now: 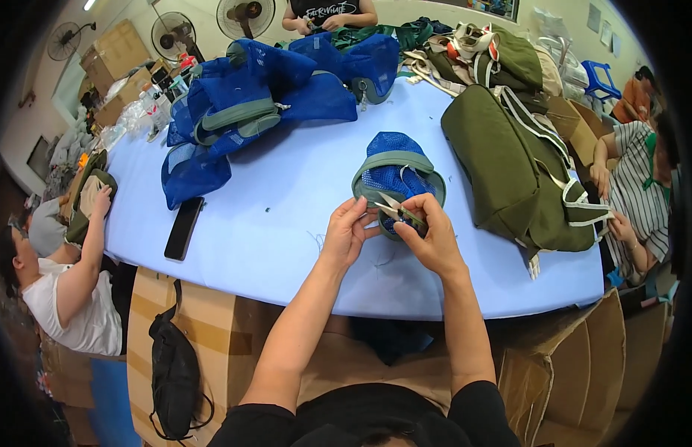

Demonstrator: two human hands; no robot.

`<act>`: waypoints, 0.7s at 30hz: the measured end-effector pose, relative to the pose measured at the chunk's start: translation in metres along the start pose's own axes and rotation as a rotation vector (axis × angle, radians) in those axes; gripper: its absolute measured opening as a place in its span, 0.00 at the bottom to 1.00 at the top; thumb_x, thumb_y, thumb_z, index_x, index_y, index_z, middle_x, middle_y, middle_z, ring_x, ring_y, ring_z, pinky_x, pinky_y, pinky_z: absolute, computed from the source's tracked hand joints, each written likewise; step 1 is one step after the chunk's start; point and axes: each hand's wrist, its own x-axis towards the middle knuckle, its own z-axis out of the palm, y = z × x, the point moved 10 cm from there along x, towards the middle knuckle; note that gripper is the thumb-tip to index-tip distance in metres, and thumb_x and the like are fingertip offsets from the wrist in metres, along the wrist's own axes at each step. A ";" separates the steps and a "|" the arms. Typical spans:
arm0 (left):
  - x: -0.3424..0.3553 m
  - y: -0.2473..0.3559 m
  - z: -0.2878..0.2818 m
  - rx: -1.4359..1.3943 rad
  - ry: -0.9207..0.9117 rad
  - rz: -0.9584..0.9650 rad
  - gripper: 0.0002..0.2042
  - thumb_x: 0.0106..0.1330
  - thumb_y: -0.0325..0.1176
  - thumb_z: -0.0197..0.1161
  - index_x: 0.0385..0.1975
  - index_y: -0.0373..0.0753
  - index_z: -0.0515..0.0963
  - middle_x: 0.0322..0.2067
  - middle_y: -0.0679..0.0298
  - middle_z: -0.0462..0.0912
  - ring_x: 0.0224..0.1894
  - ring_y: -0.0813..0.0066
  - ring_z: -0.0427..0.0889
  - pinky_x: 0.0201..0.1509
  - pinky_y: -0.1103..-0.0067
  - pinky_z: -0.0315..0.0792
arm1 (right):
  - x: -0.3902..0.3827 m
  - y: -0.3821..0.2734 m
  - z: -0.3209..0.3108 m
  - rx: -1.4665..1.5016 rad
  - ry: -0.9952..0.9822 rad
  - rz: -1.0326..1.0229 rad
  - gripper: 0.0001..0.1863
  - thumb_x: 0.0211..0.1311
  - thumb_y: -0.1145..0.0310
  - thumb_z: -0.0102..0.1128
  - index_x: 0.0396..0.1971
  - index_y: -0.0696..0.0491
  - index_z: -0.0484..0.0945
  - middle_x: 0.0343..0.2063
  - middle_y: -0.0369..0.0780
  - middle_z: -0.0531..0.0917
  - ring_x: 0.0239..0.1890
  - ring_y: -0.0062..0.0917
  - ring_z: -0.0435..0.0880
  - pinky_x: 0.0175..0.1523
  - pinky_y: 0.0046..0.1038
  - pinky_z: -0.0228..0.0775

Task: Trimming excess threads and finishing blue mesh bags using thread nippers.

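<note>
Black sleeves (480, 417), right fingers (429, 206) holding snips (391, 202), left fingers (349, 213) pinching mesh bag (387, 179), olive backpack (496, 167) at right

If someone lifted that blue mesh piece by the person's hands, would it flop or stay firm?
The blue mesh piece would probably sag, since its netting looks thin and see-through. Its grey-green band may hold some curve, as it forms a fairly smooth arch. It is likely light for its size, being mostly open netting.
</note>
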 end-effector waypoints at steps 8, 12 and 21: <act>0.002 0.000 -0.001 -0.069 0.017 -0.003 0.13 0.64 0.38 0.50 0.38 0.35 0.73 0.39 0.59 0.78 0.43 0.70 0.76 0.43 0.71 0.72 | -0.004 -0.027 -0.018 -0.462 0.306 -0.288 0.14 0.38 0.74 0.66 0.27 0.55 0.72 0.24 0.39 0.74 0.25 0.33 0.76 0.27 0.28 0.67; 0.002 0.001 -0.001 -0.039 0.006 0.020 0.11 0.63 0.37 0.51 0.38 0.36 0.73 0.39 0.61 0.78 0.43 0.72 0.76 0.43 0.71 0.72 | -0.004 -0.031 -0.013 -0.529 0.301 -0.297 0.13 0.35 0.75 0.67 0.24 0.54 0.72 0.23 0.38 0.74 0.25 0.32 0.76 0.27 0.28 0.67; -0.002 0.004 0.002 -0.007 0.017 0.049 0.10 0.64 0.35 0.51 0.38 0.36 0.74 0.38 0.62 0.78 0.42 0.75 0.76 0.43 0.72 0.72 | -0.005 -0.032 -0.011 -0.563 0.307 -0.295 0.13 0.35 0.75 0.67 0.23 0.54 0.72 0.22 0.38 0.74 0.24 0.31 0.76 0.27 0.29 0.66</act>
